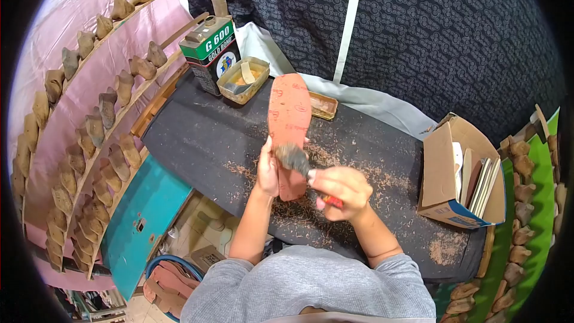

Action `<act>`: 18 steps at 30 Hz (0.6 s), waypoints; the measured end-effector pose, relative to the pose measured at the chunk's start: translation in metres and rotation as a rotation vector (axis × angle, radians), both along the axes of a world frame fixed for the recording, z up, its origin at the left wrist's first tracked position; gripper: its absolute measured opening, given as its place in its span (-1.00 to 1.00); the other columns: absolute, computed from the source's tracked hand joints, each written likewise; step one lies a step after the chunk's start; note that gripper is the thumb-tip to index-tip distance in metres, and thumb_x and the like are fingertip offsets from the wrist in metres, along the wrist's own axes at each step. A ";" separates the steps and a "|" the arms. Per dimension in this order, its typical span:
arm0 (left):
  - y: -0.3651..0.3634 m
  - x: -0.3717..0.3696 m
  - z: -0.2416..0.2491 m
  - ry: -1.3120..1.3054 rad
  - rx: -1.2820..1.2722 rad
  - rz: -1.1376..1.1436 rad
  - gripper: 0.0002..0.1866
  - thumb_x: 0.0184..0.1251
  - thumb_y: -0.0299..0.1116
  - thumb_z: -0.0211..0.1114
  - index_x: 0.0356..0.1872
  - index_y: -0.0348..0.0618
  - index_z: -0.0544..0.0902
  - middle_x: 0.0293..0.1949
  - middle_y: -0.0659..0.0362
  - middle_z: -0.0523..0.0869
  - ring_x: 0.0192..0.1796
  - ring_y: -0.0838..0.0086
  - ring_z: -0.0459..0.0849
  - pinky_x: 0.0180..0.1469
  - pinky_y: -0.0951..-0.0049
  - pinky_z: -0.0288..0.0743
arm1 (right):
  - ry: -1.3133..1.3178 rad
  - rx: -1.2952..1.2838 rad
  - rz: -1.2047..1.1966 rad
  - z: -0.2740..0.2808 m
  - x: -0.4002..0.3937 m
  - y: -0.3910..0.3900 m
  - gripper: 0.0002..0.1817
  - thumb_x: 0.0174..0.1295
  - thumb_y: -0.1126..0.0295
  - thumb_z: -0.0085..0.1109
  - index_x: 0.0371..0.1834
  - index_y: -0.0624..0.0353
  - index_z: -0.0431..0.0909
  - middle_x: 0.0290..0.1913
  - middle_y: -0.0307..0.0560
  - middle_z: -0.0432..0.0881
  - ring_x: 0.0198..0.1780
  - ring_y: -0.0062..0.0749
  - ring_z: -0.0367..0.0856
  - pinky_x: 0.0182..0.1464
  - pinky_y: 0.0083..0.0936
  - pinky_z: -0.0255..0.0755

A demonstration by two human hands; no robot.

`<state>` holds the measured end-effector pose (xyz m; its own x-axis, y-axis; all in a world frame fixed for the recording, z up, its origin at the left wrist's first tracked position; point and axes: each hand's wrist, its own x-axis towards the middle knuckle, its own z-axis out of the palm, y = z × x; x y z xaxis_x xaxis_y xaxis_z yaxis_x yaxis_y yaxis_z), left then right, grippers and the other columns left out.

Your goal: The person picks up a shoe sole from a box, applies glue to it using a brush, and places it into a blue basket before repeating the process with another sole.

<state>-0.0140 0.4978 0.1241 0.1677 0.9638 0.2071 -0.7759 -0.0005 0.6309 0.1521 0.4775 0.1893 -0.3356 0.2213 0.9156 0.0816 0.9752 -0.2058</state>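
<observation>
A long reddish-orange shoe sole [290, 107] with red markings is held up over the dark table. My left hand [268, 168] grips its left edge near the lower half, fingers passing behind it. Closed around the red handle of a brush [293, 157] is my right hand [342, 192]. The brush's dark, frayed bristles lie across the lower half of the sole and seem to touch it. Reddish-brown shavings [382, 182] are strewn over the table around both hands.
Beyond the sole stand a G 600 can [209, 54], a container of yellowish stuff [244, 81] and a shallow tray [323, 106]. A cardboard box [442, 167] with strips sits at right. Racks of shoe lasts [107, 107] rise at left; more lasts [522, 215] line the right.
</observation>
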 end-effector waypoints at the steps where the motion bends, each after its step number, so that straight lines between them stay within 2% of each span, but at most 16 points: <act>1: 0.001 -0.001 -0.004 0.002 0.006 0.004 -0.42 0.45 0.02 -0.41 0.07 -0.22 0.42 -0.10 0.05 0.61 -0.19 0.38 0.62 -0.09 0.36 0.53 | -0.042 -0.021 0.052 -0.001 0.001 -0.001 -0.72 -0.10 0.40 0.34 -0.30 0.30 0.61 -0.32 0.02 0.64 -0.43 -0.28 0.64 -0.39 -0.48 0.55; 3: 0.001 0.000 -0.002 0.045 -0.060 0.146 -0.31 0.39 0.12 -0.42 -0.01 -0.37 0.42 -0.41 -0.01 0.60 -0.38 0.33 0.57 -0.28 0.37 0.48 | -0.025 -0.027 0.071 0.002 0.000 0.000 -0.71 -0.10 0.40 0.33 -0.29 0.31 0.60 -0.33 0.03 0.64 -0.45 -0.26 0.64 -0.40 -0.48 0.55; 5: 0.001 0.004 0.000 0.072 -0.111 0.178 -0.30 0.39 0.13 -0.43 0.00 -0.37 0.41 -0.43 -0.01 0.60 -0.37 0.32 0.57 -0.26 0.37 0.48 | 0.078 -0.025 0.015 0.007 -0.002 0.003 -0.73 -0.07 0.40 0.32 -0.30 0.31 0.60 -0.31 0.05 0.64 -0.42 -0.22 0.65 -0.38 -0.48 0.56; 7: 0.002 0.011 0.001 -0.154 -0.285 0.275 -0.32 0.40 0.10 -0.43 0.04 -0.35 0.40 -0.33 -0.01 0.60 -0.32 0.31 0.58 -0.20 0.34 0.50 | 0.101 0.001 -0.019 0.007 -0.007 0.006 -0.75 -0.03 0.39 0.31 -0.30 0.30 0.60 -0.26 0.06 0.64 -0.35 -0.19 0.66 -0.34 -0.48 0.58; 8: -0.001 0.011 0.003 -0.082 -0.191 0.267 -0.37 0.42 0.06 -0.42 0.09 -0.28 0.39 -0.18 0.01 0.58 -0.25 0.31 0.58 -0.13 0.31 0.51 | 0.078 0.016 -0.035 0.005 -0.009 0.007 -0.76 -0.02 0.38 0.31 -0.31 0.29 0.61 -0.25 0.05 0.63 -0.32 -0.19 0.66 -0.31 -0.47 0.59; 9: 0.002 0.006 0.002 -0.083 -0.188 0.269 -0.37 0.42 0.06 -0.42 0.09 -0.28 0.39 -0.18 0.01 0.58 -0.25 0.31 0.58 -0.13 0.31 0.51 | 0.055 0.033 -0.050 0.003 -0.011 0.008 -0.76 -0.02 0.37 0.31 -0.31 0.28 0.61 -0.24 0.05 0.63 -0.30 -0.19 0.66 -0.29 -0.46 0.59; 11: 0.007 -0.007 -0.003 0.023 0.099 0.002 -0.43 0.43 0.03 -0.40 0.13 -0.19 0.37 -0.06 0.03 0.53 -0.22 0.30 0.56 -0.12 0.26 0.53 | 0.038 0.008 0.001 -0.002 -0.009 0.002 -0.74 -0.09 0.39 0.33 -0.32 0.27 0.61 -0.26 0.03 0.63 -0.33 -0.19 0.65 -0.31 -0.44 0.57; 12: 0.003 -0.001 0.012 -0.085 0.033 0.135 -0.42 0.43 0.04 -0.39 0.14 -0.21 0.35 -0.07 0.01 0.52 -0.24 0.27 0.56 -0.17 0.23 0.53 | 0.024 -0.021 0.025 -0.006 -0.007 -0.002 -0.74 -0.09 0.38 0.33 -0.32 0.28 0.61 -0.27 0.03 0.63 -0.36 -0.20 0.64 -0.33 -0.45 0.56; 14: 0.006 -0.009 0.010 -0.125 0.042 0.146 -0.41 0.43 0.04 -0.39 0.14 -0.24 0.34 -0.07 0.00 0.52 -0.25 0.26 0.56 -0.18 0.21 0.53 | -0.028 -0.046 0.071 -0.010 -0.004 -0.007 -0.73 -0.07 0.37 0.31 -0.32 0.30 0.60 -0.32 0.03 0.64 -0.42 -0.23 0.63 -0.37 -0.47 0.55; 17: 0.005 -0.012 0.008 -0.186 0.039 0.156 -0.39 0.43 0.05 -0.38 0.14 -0.28 0.34 -0.08 0.00 0.52 -0.26 0.24 0.55 -0.20 0.19 0.54 | 0.026 -0.169 0.145 -0.015 0.000 -0.007 -0.73 -0.06 0.37 0.30 -0.32 0.31 0.60 -0.31 0.03 0.64 -0.41 -0.23 0.64 -0.37 -0.46 0.55; 18: 0.004 -0.013 0.006 -0.188 -0.013 0.133 -0.40 0.42 0.05 -0.37 0.14 -0.26 0.34 -0.08 0.00 0.52 -0.26 0.24 0.55 -0.20 0.19 0.54 | 0.068 -0.133 0.135 -0.011 -0.003 -0.004 -0.74 -0.06 0.38 0.31 -0.31 0.30 0.60 -0.28 0.05 0.63 -0.38 -0.20 0.64 -0.37 -0.46 0.55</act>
